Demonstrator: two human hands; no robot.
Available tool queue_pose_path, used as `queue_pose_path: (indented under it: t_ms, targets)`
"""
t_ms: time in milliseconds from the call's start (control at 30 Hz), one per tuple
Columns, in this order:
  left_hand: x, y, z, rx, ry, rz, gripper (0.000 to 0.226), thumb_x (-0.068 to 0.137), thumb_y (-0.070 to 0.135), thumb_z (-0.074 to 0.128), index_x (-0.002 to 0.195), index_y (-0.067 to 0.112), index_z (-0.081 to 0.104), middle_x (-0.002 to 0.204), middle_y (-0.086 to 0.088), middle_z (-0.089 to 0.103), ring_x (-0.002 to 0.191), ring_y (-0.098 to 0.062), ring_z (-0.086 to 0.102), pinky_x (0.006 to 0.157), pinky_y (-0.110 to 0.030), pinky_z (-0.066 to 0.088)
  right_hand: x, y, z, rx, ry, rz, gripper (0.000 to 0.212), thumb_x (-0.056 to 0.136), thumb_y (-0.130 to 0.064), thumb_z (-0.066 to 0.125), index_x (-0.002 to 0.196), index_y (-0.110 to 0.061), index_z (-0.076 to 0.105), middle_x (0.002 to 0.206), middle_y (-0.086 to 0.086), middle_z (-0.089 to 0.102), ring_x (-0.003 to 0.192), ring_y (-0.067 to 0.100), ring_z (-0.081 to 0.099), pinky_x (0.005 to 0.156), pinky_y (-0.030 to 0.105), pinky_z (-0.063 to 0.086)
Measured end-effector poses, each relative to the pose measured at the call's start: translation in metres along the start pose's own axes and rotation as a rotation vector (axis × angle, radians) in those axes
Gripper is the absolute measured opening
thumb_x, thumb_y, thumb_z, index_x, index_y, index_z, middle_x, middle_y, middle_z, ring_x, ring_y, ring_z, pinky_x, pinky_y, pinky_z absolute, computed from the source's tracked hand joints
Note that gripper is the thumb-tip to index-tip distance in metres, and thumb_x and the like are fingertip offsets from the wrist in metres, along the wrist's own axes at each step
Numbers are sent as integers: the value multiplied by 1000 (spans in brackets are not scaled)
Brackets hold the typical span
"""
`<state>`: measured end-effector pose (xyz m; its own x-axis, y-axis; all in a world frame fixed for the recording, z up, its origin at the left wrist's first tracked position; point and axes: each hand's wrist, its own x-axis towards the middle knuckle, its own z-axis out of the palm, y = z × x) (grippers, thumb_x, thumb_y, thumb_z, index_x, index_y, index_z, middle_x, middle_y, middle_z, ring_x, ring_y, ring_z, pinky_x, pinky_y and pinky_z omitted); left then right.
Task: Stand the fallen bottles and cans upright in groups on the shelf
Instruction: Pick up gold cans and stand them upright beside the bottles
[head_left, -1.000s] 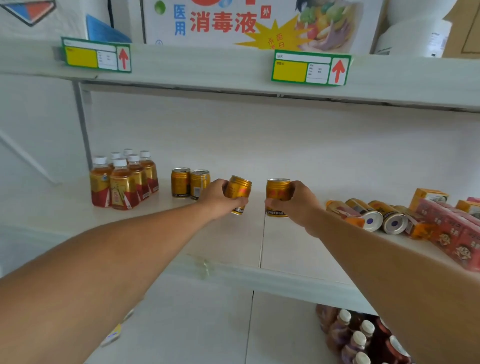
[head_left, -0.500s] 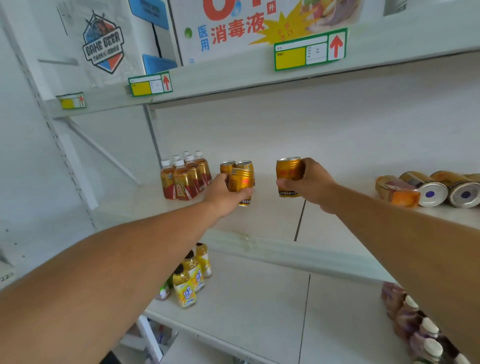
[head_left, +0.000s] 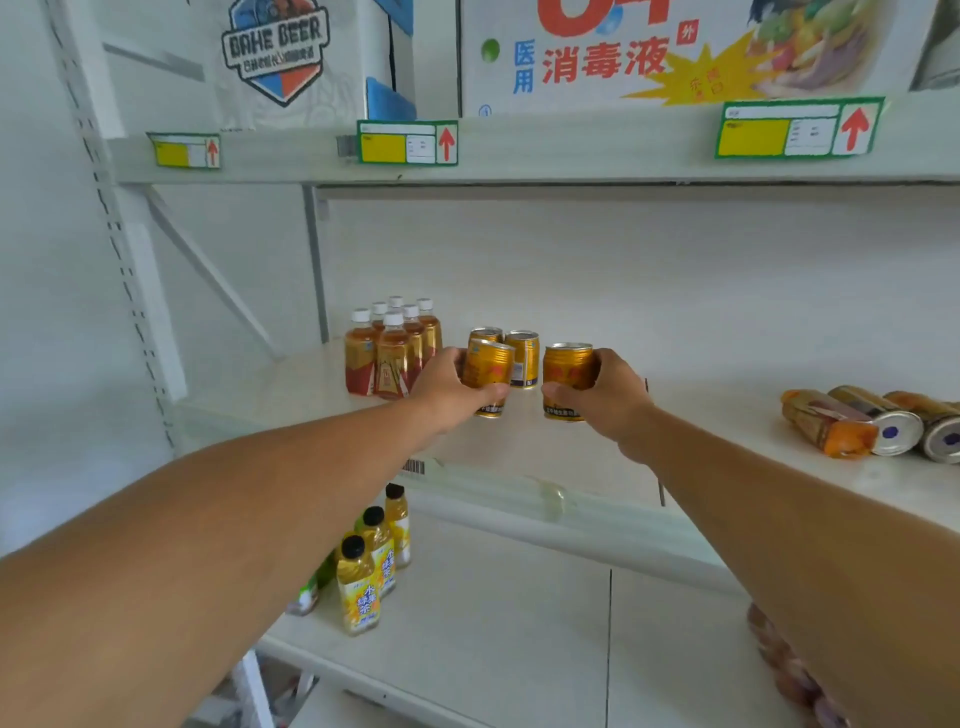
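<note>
— White metal, the whole shelf (head_left: 571, 447), and most of its board is bare. Why bunch everything at the left end?

— That's the grouping, I'd say. The amber bottles (head_left: 393, 348) stand capped and packed together at the back left, and the gold cans go just beside them.

— And the ones on the far right?

— Those fallen cans (head_left: 883, 423) lie on their sides, bottoms facing us, well apart from the rest. Not yet dealt with, by the look of it.

— Each hand has one?

— Yes. The left hand (head_left: 447, 392) is curled around a gold can (head_left: 488, 371), tilted a touch, right in front of the two standing cans (head_left: 511, 353). I'd guess it's meant to join them as a front row.

— And the other?

— The right hand (head_left: 605, 395) wraps a second can (head_left: 566, 379), upright, thumb across its base, just to the right of the first. Whether either can touches the shelf I can't tell.

— Carrying two at once saves a trip, presumably.
</note>
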<state>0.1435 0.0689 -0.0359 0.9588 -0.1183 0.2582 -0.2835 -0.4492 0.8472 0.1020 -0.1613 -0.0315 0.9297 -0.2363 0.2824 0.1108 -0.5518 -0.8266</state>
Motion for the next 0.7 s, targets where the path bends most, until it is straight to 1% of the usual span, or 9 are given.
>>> queue_pose_path:
  t_ms: [67,133,200,300,367,433,500,600,700]
  targets:
    - [13,-15,-10,-11,-30,10,75,84,41,91,146,22,54,133,4,65,115,-14,62,88,-29,45,2,-7,18,-16,14,15,57,86,-39,89,131,-23,58,109,-8,65,94,7,61,65,23,44]
    - [27,-27,-19,-19,-55,9,77,84,44,90,147,22,52,134,3,64,117,-16,61,91,-32,45,5,-10,35,-10,35,34,55,87,-37,88,131,-23,59,112,-6,67,102,15,64,72,27,49]
    - [40,-37,-26,-18,-79,11,79,85,44,89,150,21,50,141,1,63,119,-17,59,96,-35,45,8,-13,51,-10,68,60,50,86,-37,88,125,-26,58,109,-8,67,102,14,65,77,29,51]
    - [55,-47,-32,-24,-98,18,79,86,43,88,151,19,49,144,-2,62,116,-16,57,94,-34,43,13,-18,73,-14,119,89,48,84,-38,90,116,-31,55,103,-13,65,95,5,62,70,26,47]
    - [62,-50,-33,-24,-114,17,76,87,43,87,148,18,50,142,-3,64,117,-18,59,94,-34,43,17,-20,81,-5,155,109,48,83,-39,91,115,-30,56,103,-12,66,96,8,64,69,26,48]
    - [67,-52,-29,-21,-125,17,75,86,42,88,146,17,51,140,-5,64,125,-23,62,101,-37,48,21,-22,87,-15,170,129,53,82,-42,91,120,-28,57,106,-9,67,99,14,66,75,30,51]
    - [72,-51,-23,-16,-132,24,75,86,40,89,146,14,51,141,-6,64,129,-26,61,109,-43,49,26,-21,90,-33,181,138,57,82,-44,90,123,-28,55,109,-9,66,99,14,65,78,32,52]
    - [77,-50,-14,-14,-122,35,76,87,37,89,147,13,49,142,-6,63,131,-26,60,107,-38,48,33,-17,89,-37,168,116,60,83,-42,90,128,-28,53,110,-11,64,95,7,61,67,23,45]
    - [81,-50,-11,-12,-93,29,76,87,35,89,148,14,49,143,-6,62,131,-26,59,104,-37,47,42,-13,90,-17,156,95,66,84,-38,90,137,-25,52,115,-9,64,105,16,62,66,21,43]
